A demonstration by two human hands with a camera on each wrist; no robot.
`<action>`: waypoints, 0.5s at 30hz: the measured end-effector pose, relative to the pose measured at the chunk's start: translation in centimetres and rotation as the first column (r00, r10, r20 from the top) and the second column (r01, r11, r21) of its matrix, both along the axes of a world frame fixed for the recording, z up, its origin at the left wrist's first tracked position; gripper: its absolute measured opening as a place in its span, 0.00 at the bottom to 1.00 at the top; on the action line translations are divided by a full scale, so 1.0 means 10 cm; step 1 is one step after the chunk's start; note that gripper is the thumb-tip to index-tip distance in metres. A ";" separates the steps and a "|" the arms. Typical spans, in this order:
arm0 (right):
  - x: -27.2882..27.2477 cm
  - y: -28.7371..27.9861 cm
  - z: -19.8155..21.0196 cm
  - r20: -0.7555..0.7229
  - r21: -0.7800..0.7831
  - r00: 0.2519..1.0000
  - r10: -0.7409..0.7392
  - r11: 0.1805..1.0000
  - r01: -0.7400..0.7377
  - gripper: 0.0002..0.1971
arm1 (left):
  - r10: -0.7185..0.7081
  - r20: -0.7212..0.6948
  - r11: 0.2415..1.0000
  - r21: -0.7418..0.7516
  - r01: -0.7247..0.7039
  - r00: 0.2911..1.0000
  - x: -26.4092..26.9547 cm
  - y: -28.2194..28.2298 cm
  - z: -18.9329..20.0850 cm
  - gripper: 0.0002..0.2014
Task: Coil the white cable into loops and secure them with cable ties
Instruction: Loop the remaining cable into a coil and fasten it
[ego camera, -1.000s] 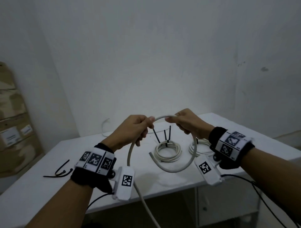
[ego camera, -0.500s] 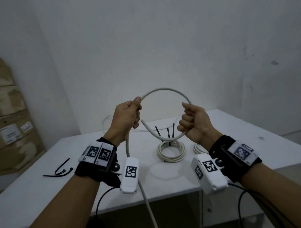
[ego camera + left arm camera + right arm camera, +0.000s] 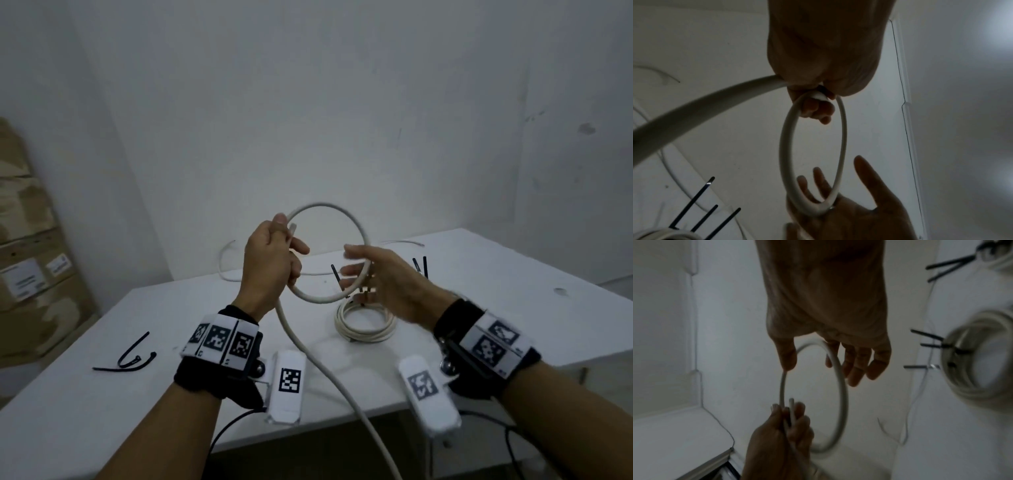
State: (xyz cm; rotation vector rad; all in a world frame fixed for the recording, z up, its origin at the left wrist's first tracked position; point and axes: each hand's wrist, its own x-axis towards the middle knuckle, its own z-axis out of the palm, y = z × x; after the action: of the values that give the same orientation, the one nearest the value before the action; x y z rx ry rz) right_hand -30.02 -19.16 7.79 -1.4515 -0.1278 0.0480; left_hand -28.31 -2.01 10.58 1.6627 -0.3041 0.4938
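Two hands (image 3: 270,260) (image 3: 387,287), one held cable loop (image 3: 356,226), two tied coils (image 3: 364,325) (image 3: 995,254), loose black ties (image 3: 130,358)

The right hand (image 3: 387,287) has released its fist on the cable (image 3: 329,209); its fingers are now spread, with the loop's 4 o'clock arc lying across them. The cable now forms one closed loop, its free end pinched in the left hand (image 3: 270,263) at the loop's 10 o'clock.

White cable (image 3: 329,253) in one raised loop, tail hanging off table edge
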 end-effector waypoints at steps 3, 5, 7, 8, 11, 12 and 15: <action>0.06 -0.17 0.32 0.340 -0.347 0.937 -0.084 0.914 0.208 0.26 | -0.073 -0.022 0.996 0.051 0.074 0.997 -0.02 0.01 -0.01 0.17; 0.09 -0.12 0.54 0.512 -0.582 0.855 0.081 0.765 0.277 0.26 | -0.128 -0.039 0.987 0.095 0.131 0.991 -0.03 -0.01 -0.02 0.17; 0.13 0.00 0.69 0.437 -0.738 0.857 0.273 0.654 0.167 0.20 | -0.175 -0.058 0.976 0.124 0.181 0.983 -0.05 -0.06 -0.03 0.19; 0.15 0.04 0.73 0.361 -0.773 0.871 0.332 0.629 0.081 0.17 | -0.191 -0.069 0.972 0.127 0.199 0.979 -0.06 -0.07 -0.03 0.19; 0.25 0.09 0.81 0.260 -0.796 0.875 0.409 0.604 -0.045 0.12 | -0.212 -0.090 0.965 0.141 0.223 0.973 -0.08 -0.07 -0.03 0.21; 0.28 0.09 0.84 0.233 -0.801 0.872 0.430 0.593 -0.078 0.11 | -0.221 -0.096 0.962 0.144 0.233 0.971 -0.08 -0.05 -0.03 0.21; 0.32 0.15 0.87 0.193 -0.801 0.856 0.480 0.581 -0.146 0.06 | -0.260 -0.107 0.956 0.110 0.271 0.960 -0.07 0.00 -0.02 0.20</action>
State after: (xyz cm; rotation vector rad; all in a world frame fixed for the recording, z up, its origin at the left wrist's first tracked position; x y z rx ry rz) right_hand -26.86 -17.69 16.49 -2.2830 -0.8000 0.1202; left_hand -29.05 -2.02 10.34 1.7270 -0.4914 0.1989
